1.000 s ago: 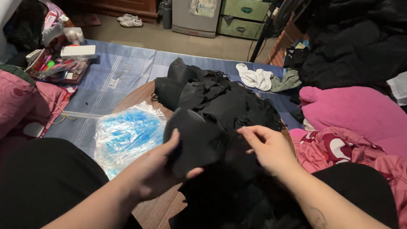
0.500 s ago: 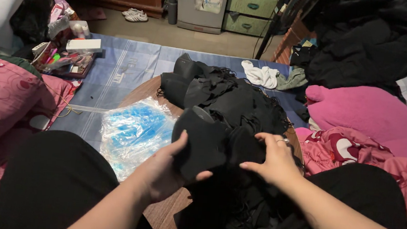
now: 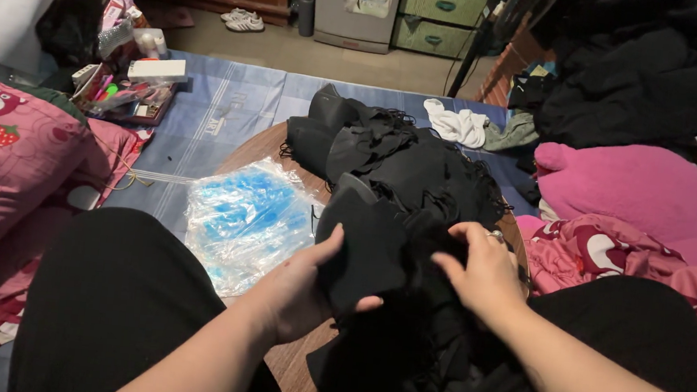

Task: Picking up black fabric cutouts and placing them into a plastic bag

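Observation:
My left hand [image 3: 301, 289] grips the near edge of a black fabric piece [image 3: 373, 245], thumb on top. My right hand [image 3: 482, 273], with a ring on one finger, pinches the same black fabric from the right side. The piece lies on top of a pile of black cloth [image 3: 407, 163] that covers a small round wooden table [image 3: 299, 357]. My legs in black trousers sit at either side of the table.
A clear plastic bag with blue contents [image 3: 248, 220] lies on the table's left. Pink pillows [image 3: 3, 154] sit left, a pink blanket [image 3: 647, 195] right. A blue mat [image 3: 211, 115], white socks [image 3: 458, 121], a box of small items [image 3: 124, 93] and drawers [image 3: 439, 4] lie beyond.
My right hand dropped from a raised pinch onto the black fabric and shifted right. The left hand kept its grip. The camera tilted slightly, showing more of the floor beyond.

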